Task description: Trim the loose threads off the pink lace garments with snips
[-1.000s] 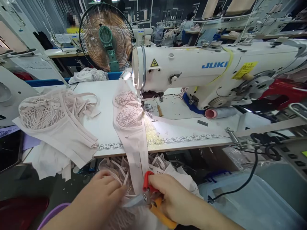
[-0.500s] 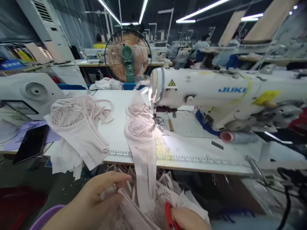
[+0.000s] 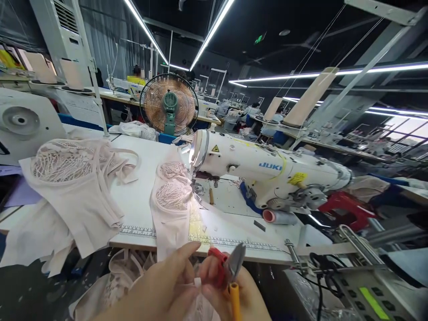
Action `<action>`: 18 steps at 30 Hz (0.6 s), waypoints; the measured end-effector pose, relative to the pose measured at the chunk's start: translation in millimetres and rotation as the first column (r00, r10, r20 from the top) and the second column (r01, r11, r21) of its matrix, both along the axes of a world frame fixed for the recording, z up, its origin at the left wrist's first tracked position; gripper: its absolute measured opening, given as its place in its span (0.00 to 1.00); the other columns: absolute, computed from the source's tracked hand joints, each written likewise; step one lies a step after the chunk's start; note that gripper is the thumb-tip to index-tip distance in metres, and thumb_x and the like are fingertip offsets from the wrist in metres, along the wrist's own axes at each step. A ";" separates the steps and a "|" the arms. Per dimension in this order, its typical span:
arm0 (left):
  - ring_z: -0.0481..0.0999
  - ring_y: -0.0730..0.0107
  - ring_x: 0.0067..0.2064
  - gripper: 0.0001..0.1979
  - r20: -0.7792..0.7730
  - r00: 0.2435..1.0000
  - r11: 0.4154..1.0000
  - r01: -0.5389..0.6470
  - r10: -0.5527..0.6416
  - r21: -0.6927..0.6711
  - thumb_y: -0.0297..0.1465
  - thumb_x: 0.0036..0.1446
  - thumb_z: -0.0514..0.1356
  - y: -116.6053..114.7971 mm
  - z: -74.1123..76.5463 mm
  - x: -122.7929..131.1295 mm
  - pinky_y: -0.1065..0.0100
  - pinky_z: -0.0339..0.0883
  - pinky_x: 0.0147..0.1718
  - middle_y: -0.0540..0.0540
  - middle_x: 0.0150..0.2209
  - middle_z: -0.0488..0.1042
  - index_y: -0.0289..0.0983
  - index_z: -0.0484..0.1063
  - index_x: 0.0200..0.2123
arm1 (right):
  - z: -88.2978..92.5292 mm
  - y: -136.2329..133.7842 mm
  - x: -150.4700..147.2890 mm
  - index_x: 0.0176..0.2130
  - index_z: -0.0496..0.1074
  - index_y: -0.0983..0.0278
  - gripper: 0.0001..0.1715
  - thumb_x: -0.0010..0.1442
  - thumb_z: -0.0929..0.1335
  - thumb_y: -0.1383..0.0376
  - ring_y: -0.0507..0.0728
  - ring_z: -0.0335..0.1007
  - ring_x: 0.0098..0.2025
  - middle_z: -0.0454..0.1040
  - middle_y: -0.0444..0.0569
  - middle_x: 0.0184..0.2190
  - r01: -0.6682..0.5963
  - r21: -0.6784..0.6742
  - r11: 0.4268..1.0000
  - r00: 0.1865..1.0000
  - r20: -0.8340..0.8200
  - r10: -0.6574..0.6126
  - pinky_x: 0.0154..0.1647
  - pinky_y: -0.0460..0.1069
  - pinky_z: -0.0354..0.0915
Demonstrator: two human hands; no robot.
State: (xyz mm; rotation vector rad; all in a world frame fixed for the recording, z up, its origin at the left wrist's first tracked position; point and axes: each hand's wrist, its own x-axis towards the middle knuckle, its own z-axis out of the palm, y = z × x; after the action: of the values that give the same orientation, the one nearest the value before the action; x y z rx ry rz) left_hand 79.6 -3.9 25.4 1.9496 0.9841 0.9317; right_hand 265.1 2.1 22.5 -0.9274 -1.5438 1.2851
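Observation:
My left hand is closed, pinching pale pink fabric at the bottom of the view. My right hand grips small thread snips with a red and orange handle, blades pointing up. Both hands meet just below the table's front edge. A pink lace bra piece hangs from the sewing machine's needle area down over the table edge toward my hands. The white JUKI sewing machine stands on the table behind it.
A stack of pink lace bra pieces lies on the left of the white table. More pink pieces hang below the edge. A fan stands behind. A control box and cables sit lower right.
The view has tilted upward, showing more ceiling. My hands have come closer together and higher, and the snips are now raised with blades in view.

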 end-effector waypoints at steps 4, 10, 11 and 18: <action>0.74 0.68 0.31 0.19 0.022 0.999 0.993 -0.033 0.036 -0.114 0.26 0.54 0.52 4.1 -6.8 2.1 0.71 0.66 0.30 0.51 0.31 0.71 0.41 0.61 0.50 | 0.7 9.8 -7.4 0.30 0.63 0.60 0.15 0.52 0.73 0.59 0.54 0.63 0.31 0.67 0.44 0.30 -0.030 -0.090 0.996 0.999 -0.043 0.026 0.34 0.49 0.61; 0.67 0.66 0.30 0.06 -0.078 0.994 0.924 -0.103 0.079 -0.368 0.33 0.52 0.54 7.2 -10.6 9.3 0.69 0.58 0.30 0.51 0.26 0.67 0.38 0.66 0.26 | -14.1 11.4 -7.3 0.31 0.62 0.60 0.17 0.54 0.72 0.56 0.52 0.59 0.28 0.65 0.43 0.30 0.002 -0.124 0.992 0.993 -0.119 -0.017 0.33 0.49 0.60; 0.65 0.68 0.29 0.07 -0.049 0.995 0.904 -0.098 0.085 -0.416 0.33 0.51 0.53 8.6 -8.8 10.9 0.69 0.56 0.29 0.52 0.24 0.63 0.38 0.63 0.23 | -15.1 11.3 -4.5 0.31 0.62 0.60 0.17 0.54 0.72 0.55 0.53 0.60 0.29 0.64 0.43 0.30 0.002 -0.121 0.993 0.995 -0.101 -0.014 0.33 0.50 0.60; 0.54 0.74 0.24 0.08 0.130 0.986 0.737 0.012 0.103 -0.676 0.35 0.42 0.55 20.7 3.2 9.4 0.70 0.47 0.24 0.56 0.19 0.55 0.38 0.60 0.20 | -1.1 13.7 31.8 0.44 0.70 0.61 0.26 0.52 0.68 0.48 0.62 0.68 0.38 0.72 0.52 0.37 -0.306 -0.116 0.945 0.855 0.402 0.326 0.40 0.54 0.65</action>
State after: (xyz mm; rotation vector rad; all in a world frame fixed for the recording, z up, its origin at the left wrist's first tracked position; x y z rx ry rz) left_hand 89.0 16.8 28.6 1.2138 1.0869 0.6111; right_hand 296.9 15.8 21.5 -1.0592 -2.0781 1.4180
